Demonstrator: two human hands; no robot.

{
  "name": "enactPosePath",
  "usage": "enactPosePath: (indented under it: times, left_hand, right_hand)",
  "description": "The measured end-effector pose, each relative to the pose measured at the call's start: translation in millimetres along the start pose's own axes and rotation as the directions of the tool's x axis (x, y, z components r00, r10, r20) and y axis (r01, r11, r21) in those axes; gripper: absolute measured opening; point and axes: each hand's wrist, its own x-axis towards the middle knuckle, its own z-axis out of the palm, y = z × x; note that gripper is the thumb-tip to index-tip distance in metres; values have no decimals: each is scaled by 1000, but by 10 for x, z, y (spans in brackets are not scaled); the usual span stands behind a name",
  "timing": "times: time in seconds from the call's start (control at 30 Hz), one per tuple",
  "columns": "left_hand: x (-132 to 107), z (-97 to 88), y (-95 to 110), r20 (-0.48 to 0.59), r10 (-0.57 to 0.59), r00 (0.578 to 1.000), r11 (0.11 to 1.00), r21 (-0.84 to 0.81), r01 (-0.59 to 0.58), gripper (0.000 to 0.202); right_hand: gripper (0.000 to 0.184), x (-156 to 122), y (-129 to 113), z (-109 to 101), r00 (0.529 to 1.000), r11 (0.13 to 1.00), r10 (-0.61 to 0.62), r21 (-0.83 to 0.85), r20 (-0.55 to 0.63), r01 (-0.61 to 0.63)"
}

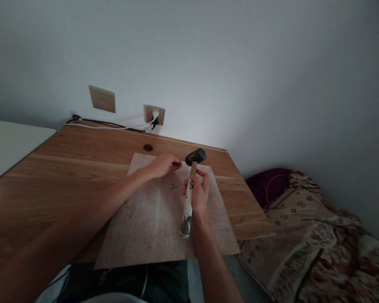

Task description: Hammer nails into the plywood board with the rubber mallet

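My right hand is wrapped around the wooden handle of a hammer, high up near its dark metal head. The handle is smeared with white and dark stains. My left hand rests near the far edge of a thin wooden board, its thumb and finger pinched together to the left of the hammer head. Whatever the pinch holds, if anything, is too small to make out. Between my two hands, a small cluster of nails lies on the board.
The board lies on a wooden table with a round cable hole. Cables run along the wall to a socket. A white surface stands at the left; patterned bedding lies to the right.
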Motion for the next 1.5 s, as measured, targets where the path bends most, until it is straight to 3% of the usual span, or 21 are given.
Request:
enactPosePath:
  times: [0.33, 0.73, 0.93, 1.03, 1.1, 1.27, 1.5]
  left_hand:
    - [2, 201, -113, 22, -32, 999, 993, 115, 29, 24]
    - [-24, 230, 13, -16, -37, 999, 970, 239, 40, 20]
    - [-28, 278, -35, -57, -117, 991, 976, 179, 126, 21]
    - [-39, 292, -46, -88, -128, 988, 987, 87, 136, 36]
    - [-45, 292, -37, -98, -120, 988, 990, 65, 127, 43]
    - [-36, 283, -17, -104, -126, 987, 988, 81, 134, 36]
    - [-7, 302, -62, -102, -189, 977, 977, 84, 198, 50]
  right_hand:
    - [36, 10, 18, -2, 999, 1000, 29, -12, 13, -29]
    - [33, 43, 21, -25, 998, 998, 48, -45, 46, -46]
    - [35, 57, 5, -222, 987, 990, 27, -144, 159, -4]
    - [38, 16, 29, -294, 988, 989, 0, -146, 152, 22]
    - [39, -20, 43, -307, 989, 990, -1, -143, 146, 22]
    - [38, -89, 42, -270, 985, 988, -7, -152, 171, 34]
    - [35, -97, 81, -264, 978, 967, -8, -246, 209, 60]
